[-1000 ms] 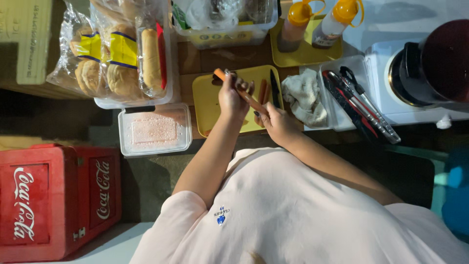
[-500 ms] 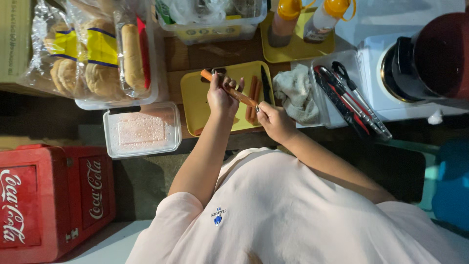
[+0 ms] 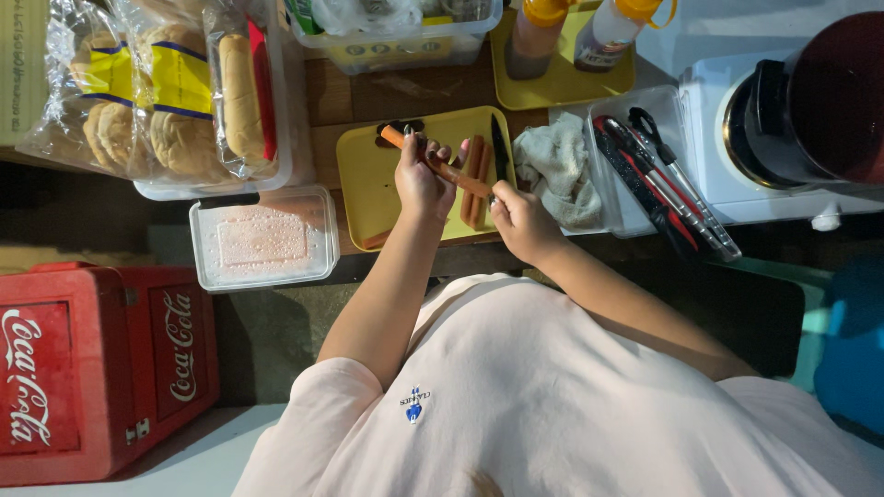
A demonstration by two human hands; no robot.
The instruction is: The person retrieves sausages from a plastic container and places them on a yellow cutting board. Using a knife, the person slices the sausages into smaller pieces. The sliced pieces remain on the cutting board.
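Observation:
My left hand [image 3: 419, 179] is closed around a long orange-brown sausage [image 3: 398, 140], held at a slant above a yellow cutting board [image 3: 364, 184]. The sausage's far end sticks out past my fingers to the upper left. At the board's right edge, my right hand [image 3: 520, 221] grips a dark knife [image 3: 498, 147] whose blade points away from me, next to the sausage's lower end. Two more sausages [image 3: 475, 189] lie side by side on the board between my hands.
A clear tub with bagged buns [image 3: 175, 101] stands at the far left, and a lidded plastic box [image 3: 262, 237] sits in front of it. A red cooler [image 3: 101, 368] is lower left. To the right are a white cloth [image 3: 552, 166], tongs [image 3: 663, 179], sauce bottles [image 3: 571, 28] and a dark pot [image 3: 820, 101].
The view has shifted slightly. Both hands stay over the board, and the left hand still holds the sausage at the same slant.

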